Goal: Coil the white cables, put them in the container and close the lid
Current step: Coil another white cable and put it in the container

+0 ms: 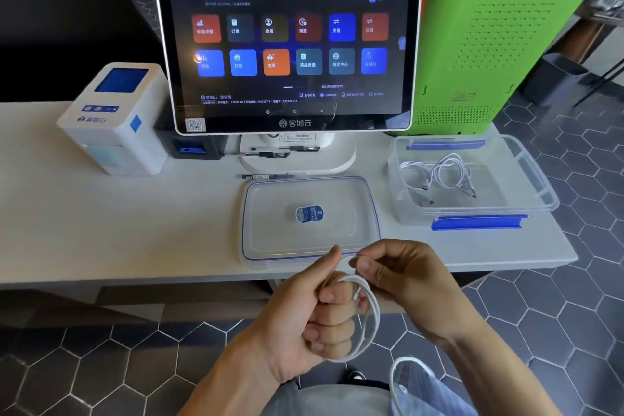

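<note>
The left hand (317, 311) grips a looped white cable (368, 317); the right hand (398, 277) pinches its strand just above. Beyond the hands lies the lid (310, 213), and farther right the open container (540, 186) holds coiled cables (442, 176).

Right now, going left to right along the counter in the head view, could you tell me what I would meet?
Printer → screen → lid → container holding coiled cables.
</note>
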